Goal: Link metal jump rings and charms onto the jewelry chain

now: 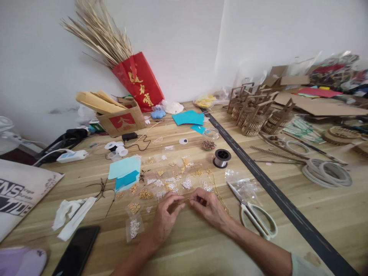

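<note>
My left hand [167, 215] and my right hand [209, 208] face each other low over the wooden table, fingertips a short gap apart. Both have curled fingers drawn in towards the thumb; whatever lies in them is too small to make out. Just beyond them spread small heaps of gold and silver jewellery findings, among them a silver pile [186, 183] and a gold pile [145, 194]. A gold chain [220, 194] runs beside my right hand. Near my left wrist lies a clear bag of silver rings [134, 228].
White-handled scissors [255, 214] lie open right of my right hand. Behind stand a wire spool [222, 158] and a jar of beads [209, 145]. A phone [77, 251] lies front left. Small wooden baskets [253, 119] and tape rolls [327, 172] occupy the right side.
</note>
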Tool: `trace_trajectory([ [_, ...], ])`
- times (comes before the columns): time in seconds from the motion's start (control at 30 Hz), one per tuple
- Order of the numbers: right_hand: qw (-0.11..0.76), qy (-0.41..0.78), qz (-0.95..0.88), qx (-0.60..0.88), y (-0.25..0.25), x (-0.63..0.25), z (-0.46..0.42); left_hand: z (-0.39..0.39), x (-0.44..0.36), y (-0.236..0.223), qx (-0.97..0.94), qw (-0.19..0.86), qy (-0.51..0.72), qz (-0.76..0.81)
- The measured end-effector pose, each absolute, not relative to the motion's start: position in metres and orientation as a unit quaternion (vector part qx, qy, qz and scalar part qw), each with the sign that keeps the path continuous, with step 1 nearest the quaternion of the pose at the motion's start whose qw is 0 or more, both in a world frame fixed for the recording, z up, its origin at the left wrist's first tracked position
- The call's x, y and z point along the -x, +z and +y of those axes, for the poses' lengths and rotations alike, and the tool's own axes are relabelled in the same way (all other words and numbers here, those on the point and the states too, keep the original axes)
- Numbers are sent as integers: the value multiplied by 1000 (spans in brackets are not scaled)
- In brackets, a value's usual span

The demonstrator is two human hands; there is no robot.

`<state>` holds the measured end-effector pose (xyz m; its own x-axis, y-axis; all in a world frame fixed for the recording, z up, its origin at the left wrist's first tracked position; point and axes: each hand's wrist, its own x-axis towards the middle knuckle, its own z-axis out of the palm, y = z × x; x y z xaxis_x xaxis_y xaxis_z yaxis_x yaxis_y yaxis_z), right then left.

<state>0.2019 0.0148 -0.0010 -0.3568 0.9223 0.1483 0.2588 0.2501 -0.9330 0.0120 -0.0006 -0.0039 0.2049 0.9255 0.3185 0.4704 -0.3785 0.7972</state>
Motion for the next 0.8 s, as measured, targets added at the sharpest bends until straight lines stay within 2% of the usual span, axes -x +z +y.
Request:
trace_trajectory([
  [0.13, 370, 427, -695, 446, -5, -202, 16, -2, -13, -6, -792, 187, 360, 457],
  [0.33, 360, 423, -699, 451, -3, -201, 16, -5, -17, -4, -836, 124, 299, 444],
  [0.8, 363, 417, -703, 448, -3, -200, 15, 0, -16, -14, -837, 129, 289, 446],
])
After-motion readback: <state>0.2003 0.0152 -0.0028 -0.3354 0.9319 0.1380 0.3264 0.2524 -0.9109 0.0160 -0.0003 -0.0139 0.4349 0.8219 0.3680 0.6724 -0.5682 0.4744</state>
